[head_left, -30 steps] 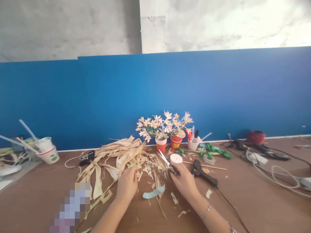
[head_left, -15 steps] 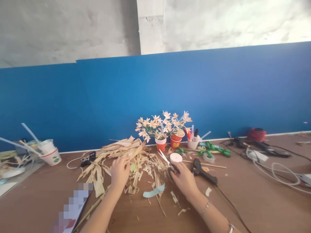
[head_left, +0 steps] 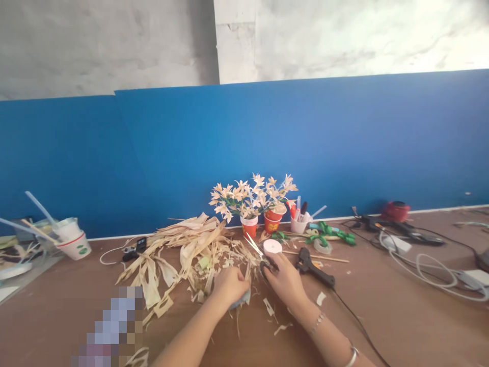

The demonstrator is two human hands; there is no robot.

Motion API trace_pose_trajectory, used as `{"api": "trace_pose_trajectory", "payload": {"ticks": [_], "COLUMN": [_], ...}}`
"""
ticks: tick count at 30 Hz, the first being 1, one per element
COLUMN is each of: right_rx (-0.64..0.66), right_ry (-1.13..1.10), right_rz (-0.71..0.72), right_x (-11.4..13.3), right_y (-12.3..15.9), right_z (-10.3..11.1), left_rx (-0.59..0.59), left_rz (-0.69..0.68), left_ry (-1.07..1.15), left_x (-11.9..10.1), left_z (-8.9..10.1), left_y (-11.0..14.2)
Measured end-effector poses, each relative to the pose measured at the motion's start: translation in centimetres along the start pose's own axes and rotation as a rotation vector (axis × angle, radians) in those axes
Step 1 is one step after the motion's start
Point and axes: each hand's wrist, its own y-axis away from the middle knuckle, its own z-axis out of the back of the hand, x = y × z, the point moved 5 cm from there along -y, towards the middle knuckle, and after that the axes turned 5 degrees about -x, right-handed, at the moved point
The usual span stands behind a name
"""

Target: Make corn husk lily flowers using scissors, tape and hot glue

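Observation:
My left hand [head_left: 229,285] is over the litter of dry husk scraps, its fingers curled downward. Beneath it, partly covered, lies a light blue strip [head_left: 243,297]; whether the fingers grip it or only touch it is hidden. My right hand [head_left: 283,278] is closed around the dark handles of a pair of scissors [head_left: 254,245], whose blades point away toward the flowers and look slightly apart. Just beyond those fingers sits a white roll [head_left: 272,246]. A heap of pale dried husks [head_left: 187,237] spreads left of and behind my left hand.
Husk flowers [head_left: 254,193] stand in red paper cups [head_left: 249,227] by the blue partition [head_left: 171,153]. A black glue gun [head_left: 315,267] with its cord lies right of my right hand. White cables [head_left: 431,272] coil at the right; a white cup [head_left: 74,245] stands left.
My left hand has left the husk heap and come right and nearer, over the light blue strip. My right hand keeps the scissors in about the same place. The view has shifted slightly.

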Motion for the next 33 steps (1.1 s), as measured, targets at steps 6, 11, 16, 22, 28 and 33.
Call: {"api": "trace_pose_trajectory", "payload": {"ticks": [6,11,16,22,28,33], "right_rx": [-0.001,-0.003,-0.013,-0.022,-0.026,-0.052], "right_ry": [0.009,0.0,-0.011,-0.016,-0.021,-0.05], "right_rz": [-0.013,-0.028,-0.011,-0.007,-0.007,-0.01], "right_x": [0.2,0.0,-0.2,-0.4,-0.4,-0.5], "right_y": [0.0,-0.1,-0.1,0.0,0.0,-0.1], "right_z": [0.1,0.0,-0.1,-0.2,-0.2,0.0], "left_rx": [0.033,-0.062,-0.269,-0.447,-0.589,-0.114], "left_rz": [0.043,0.089,0.134,0.278,-0.123,-0.429], "left_ry": [0.352,0.559,0.574,0.164,-0.222,-0.086], "left_x": [0.9,2.7,6.7,13.0,8.5,2.3], "left_z": [1.8,5.0,10.4,15.2,12.3,3.2], "left_y": [-0.9,-1.3,-1.8,-2.6,-2.2,-1.5]}}
